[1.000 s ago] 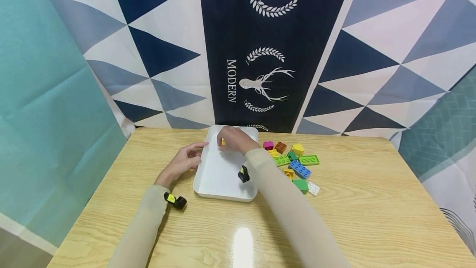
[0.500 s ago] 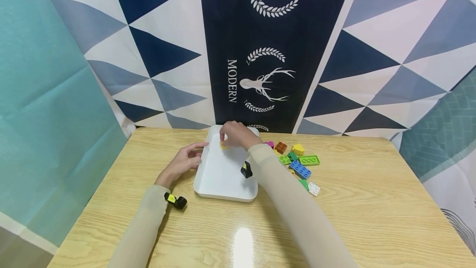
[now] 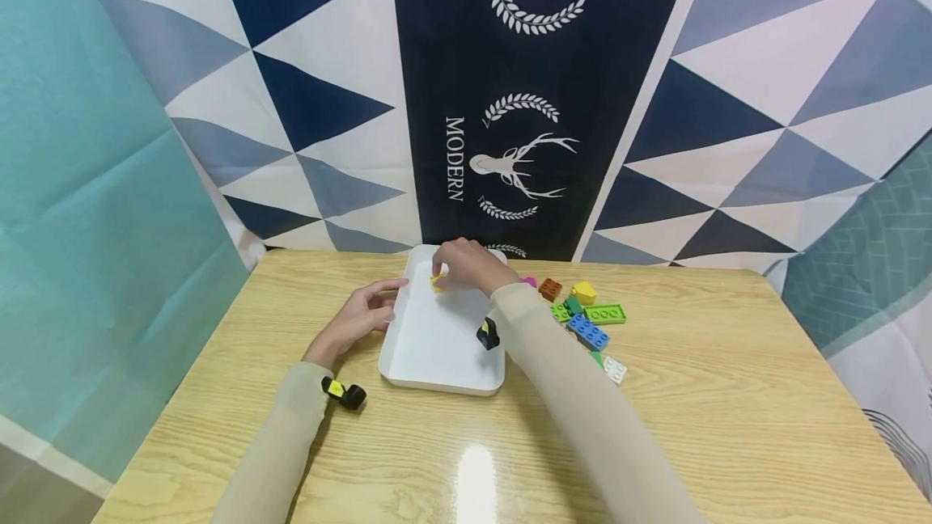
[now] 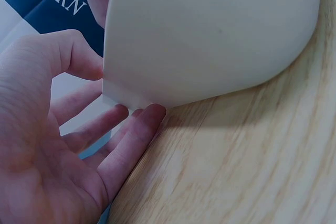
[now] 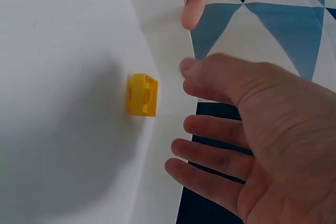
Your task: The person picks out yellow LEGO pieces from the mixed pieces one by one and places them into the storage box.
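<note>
Two hands are working at one white tray (image 3: 437, 346) on a wooden table (image 3: 655, 443).

Item 1, left hand (image 3: 357, 318): lying beside the tray's left wall, fingers straight and loosely spread. In the left wrist view the fingertips (image 4: 152, 114) are touching the tray's outer wall (image 4: 210, 35) near its corner, and the thumb is resting against the rim. Nothing is being held; the hand is only bracing the tray.

Item 2, yellow brick (image 3: 436, 282): sitting on the tray floor near the far end, just beyond the right hand's fingertips. The right wrist view is showing it apart from every finger (image 5: 142, 95), lying on its side.

Item 3, right hand (image 3: 466, 265): hovering over the far end of the tray, fingers relaxed and parted, with nothing pinched between them (image 5: 252, 129). The thumb tip is nearest the brick but is not touching it.

Item 4, loose bricks: lying on the table to the right of the right forearm, well apart from both hands. Among them are a brown brick (image 3: 550, 289), a green plate (image 3: 604, 314) and a blue brick (image 3: 587, 331).

Handling note, as a judgement: the step is going well while the left fingers are pressing the wall steadily, so the tray is not sliding. The right hand should be lifting straight off, without brushing the brick.
</note>
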`<state>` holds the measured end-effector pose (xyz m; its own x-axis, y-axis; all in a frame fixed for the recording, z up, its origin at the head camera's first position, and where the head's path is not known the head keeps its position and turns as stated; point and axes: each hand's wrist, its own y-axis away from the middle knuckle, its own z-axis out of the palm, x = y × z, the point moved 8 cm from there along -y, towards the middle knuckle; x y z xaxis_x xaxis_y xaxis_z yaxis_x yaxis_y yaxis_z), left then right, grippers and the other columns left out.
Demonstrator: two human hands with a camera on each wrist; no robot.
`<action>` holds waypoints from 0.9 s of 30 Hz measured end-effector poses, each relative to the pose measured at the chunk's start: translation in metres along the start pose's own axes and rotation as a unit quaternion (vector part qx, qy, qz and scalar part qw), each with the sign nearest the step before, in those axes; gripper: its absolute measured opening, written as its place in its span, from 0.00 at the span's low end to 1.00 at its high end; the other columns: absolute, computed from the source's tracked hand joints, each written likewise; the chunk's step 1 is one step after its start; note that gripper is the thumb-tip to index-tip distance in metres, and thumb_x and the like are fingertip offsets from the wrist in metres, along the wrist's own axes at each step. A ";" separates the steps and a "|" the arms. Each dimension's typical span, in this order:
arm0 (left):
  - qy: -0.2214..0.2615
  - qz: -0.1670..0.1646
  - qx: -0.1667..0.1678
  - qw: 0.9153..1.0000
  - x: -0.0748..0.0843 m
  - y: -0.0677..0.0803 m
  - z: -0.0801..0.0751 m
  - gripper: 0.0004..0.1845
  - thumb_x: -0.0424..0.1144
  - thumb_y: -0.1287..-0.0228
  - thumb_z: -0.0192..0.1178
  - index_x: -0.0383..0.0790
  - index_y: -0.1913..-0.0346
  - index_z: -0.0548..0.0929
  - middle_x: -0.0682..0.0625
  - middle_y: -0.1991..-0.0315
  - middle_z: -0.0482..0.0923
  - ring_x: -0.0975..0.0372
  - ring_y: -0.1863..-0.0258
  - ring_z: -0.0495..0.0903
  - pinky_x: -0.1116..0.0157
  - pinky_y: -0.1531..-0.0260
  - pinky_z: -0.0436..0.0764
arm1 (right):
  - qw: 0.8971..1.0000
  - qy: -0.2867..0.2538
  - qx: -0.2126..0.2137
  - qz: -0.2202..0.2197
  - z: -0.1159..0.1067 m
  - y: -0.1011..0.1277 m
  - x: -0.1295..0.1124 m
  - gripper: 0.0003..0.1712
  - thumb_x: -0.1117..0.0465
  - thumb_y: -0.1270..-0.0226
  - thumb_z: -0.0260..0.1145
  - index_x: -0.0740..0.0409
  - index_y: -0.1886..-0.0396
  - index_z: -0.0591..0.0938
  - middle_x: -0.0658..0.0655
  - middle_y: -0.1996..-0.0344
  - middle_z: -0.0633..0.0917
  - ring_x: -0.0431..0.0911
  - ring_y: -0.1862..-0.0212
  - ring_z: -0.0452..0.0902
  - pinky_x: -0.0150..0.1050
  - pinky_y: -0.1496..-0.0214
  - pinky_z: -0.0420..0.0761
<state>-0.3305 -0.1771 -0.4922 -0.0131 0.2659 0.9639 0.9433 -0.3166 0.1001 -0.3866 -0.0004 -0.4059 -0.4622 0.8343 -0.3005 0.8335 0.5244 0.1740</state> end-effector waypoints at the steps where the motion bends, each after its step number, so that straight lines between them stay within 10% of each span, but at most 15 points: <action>1: 0.000 0.001 0.000 1.000 0.000 0.000 0.000 0.38 0.31 0.28 0.55 0.39 0.14 0.71 0.28 0.20 0.75 0.43 0.28 0.83 0.66 0.51 0.93 | 1.000 0.001 0.001 0.000 -0.001 0.001 0.000 0.14 0.56 0.22 0.76 0.54 0.42 0.94 0.58 0.37 0.92 0.53 0.44 0.85 0.52 0.28 0.86; 27: 0.005 -0.003 0.004 1.000 -0.001 0.000 -0.001 0.39 0.31 0.30 0.56 0.40 0.14 0.71 0.28 0.20 0.74 0.41 0.25 0.81 0.66 0.49 0.93 | 1.000 0.011 0.013 0.012 -0.010 0.019 0.019 0.17 0.53 0.21 0.75 0.53 0.40 0.94 0.58 0.34 0.92 0.53 0.42 0.85 0.52 0.27 0.86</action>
<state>-0.3308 -0.1778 -0.4929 -0.0215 0.2576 0.9660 0.9458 -0.3078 0.1032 -0.3825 0.0269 -0.3984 -0.4482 0.8506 -0.2749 0.8520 0.4996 0.1566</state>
